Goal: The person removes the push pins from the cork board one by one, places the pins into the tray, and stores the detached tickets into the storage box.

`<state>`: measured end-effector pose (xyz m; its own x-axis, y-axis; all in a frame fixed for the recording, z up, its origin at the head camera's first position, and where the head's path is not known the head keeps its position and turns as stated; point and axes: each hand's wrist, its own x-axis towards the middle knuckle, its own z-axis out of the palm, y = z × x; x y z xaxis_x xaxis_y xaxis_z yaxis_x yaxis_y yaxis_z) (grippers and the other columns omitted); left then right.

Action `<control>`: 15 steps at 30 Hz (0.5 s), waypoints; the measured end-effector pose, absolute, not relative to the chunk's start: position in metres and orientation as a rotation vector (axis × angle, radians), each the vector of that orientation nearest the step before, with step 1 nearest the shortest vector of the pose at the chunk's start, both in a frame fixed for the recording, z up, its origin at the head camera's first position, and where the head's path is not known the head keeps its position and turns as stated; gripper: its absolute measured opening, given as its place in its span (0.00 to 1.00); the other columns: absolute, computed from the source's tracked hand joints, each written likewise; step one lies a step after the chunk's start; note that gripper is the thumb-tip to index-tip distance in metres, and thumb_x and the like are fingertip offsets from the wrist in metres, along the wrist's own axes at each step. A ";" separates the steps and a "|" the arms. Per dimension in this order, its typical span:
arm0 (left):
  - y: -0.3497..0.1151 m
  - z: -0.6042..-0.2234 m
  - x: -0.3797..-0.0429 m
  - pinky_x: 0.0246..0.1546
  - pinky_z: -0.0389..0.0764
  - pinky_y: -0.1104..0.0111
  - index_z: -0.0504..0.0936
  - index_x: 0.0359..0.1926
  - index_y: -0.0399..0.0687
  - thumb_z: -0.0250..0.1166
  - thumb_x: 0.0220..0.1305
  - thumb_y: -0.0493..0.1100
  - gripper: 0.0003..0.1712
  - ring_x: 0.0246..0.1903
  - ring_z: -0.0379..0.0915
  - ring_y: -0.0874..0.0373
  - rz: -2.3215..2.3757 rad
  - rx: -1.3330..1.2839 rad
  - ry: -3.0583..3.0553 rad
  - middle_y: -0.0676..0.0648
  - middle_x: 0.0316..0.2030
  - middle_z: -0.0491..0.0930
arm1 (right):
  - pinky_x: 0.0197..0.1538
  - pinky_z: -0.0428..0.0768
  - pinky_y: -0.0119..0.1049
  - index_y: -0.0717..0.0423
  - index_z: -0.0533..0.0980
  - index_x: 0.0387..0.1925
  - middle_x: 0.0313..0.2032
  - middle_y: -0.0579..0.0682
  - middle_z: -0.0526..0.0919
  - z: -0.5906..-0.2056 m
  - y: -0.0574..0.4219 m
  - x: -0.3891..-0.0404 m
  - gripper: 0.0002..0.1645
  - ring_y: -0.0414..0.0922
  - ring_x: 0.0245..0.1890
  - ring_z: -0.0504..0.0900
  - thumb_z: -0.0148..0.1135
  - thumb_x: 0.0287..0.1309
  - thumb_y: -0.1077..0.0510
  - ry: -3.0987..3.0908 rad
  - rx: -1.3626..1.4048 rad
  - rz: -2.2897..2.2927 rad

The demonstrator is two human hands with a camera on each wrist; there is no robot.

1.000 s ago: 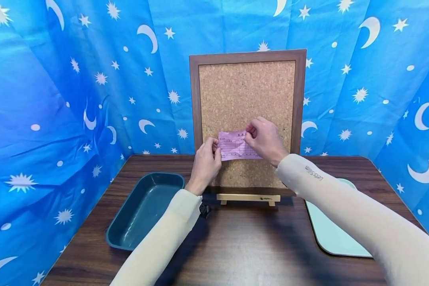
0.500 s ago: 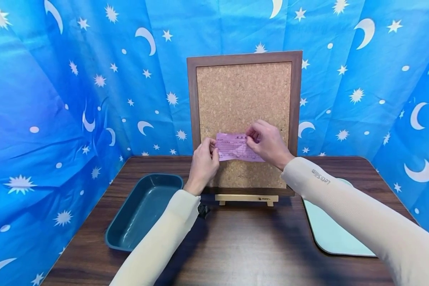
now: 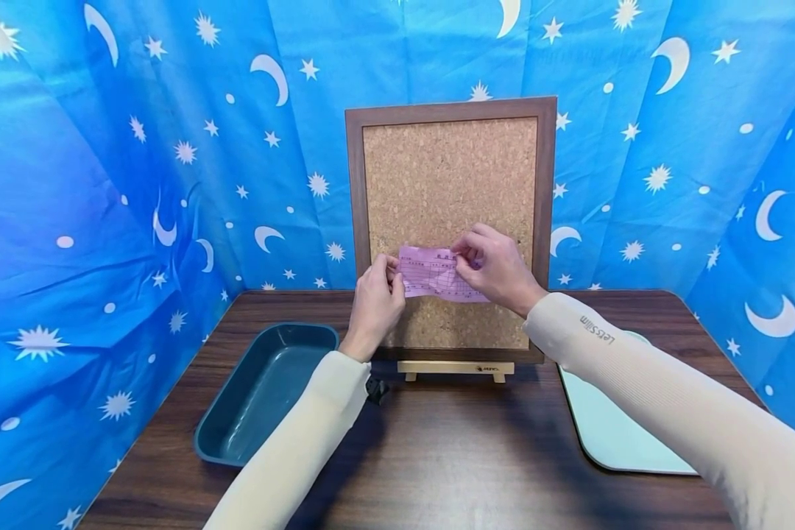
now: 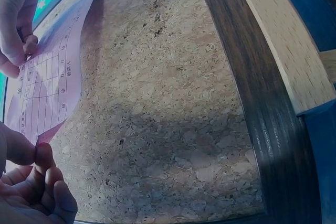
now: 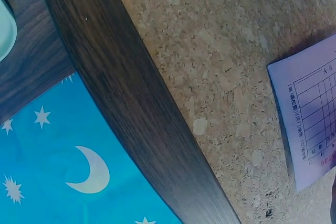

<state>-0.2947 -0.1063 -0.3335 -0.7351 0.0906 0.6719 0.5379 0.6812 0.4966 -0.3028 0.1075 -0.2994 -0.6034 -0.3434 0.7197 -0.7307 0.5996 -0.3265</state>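
A pink printed form slip lies across the lower half of the framed cork board. My left hand pinches its left edge between thumb and index finger. At the slip's upper edge, the thumb and fingers of my right hand are pinched together; whether they hold anything small besides paper is hidden. In the left wrist view the slip curves, its lower edge standing off the cork. The right wrist view shows the slip's free end over the cork.
A wooden easel ledge stands below the board. On the table, a dark teal tray lies at the left and a pale mint tray at the right. Blue star-patterned cloth hangs behind.
The head view has shifted slightly. Relative to the board, both hands stay near the same place, still pinching. The slip's lower edge has turned from nearly straight to wavy.
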 end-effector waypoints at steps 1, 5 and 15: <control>-0.106 -0.333 -0.295 0.26 0.72 0.65 0.74 0.41 0.37 0.56 0.62 0.31 0.06 0.26 0.71 0.54 -0.940 -0.479 -2.269 0.45 0.28 0.75 | 0.34 0.75 0.34 0.59 0.80 0.32 0.31 0.47 0.74 -0.299 0.108 -0.302 0.06 0.42 0.31 0.74 0.62 0.50 0.68 -2.220 0.843 0.819; -0.107 -0.332 -0.294 0.26 0.73 0.65 0.74 0.41 0.37 0.56 0.62 0.31 0.06 0.26 0.71 0.54 -0.948 -0.473 -2.270 0.45 0.28 0.75 | 0.33 0.74 0.35 0.60 0.82 0.34 0.31 0.47 0.74 -0.298 0.108 -0.301 0.07 0.42 0.31 0.74 0.61 0.51 0.67 -2.219 0.841 0.798; -0.110 -0.333 -0.293 0.24 0.72 0.66 0.73 0.41 0.37 0.56 0.61 0.31 0.07 0.25 0.70 0.55 -0.937 -0.476 -2.259 0.45 0.26 0.74 | 0.35 0.75 0.36 0.59 0.77 0.31 0.32 0.48 0.76 -0.299 0.110 -0.302 0.06 0.43 0.30 0.75 0.60 0.50 0.69 -2.134 0.865 0.815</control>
<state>-0.2928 -0.1102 -0.3326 -0.7304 0.0830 0.6780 0.5386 0.6803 0.4970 -0.3025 0.1104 -0.2995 -0.5439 -0.3316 0.7709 -0.7612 0.5816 -0.2868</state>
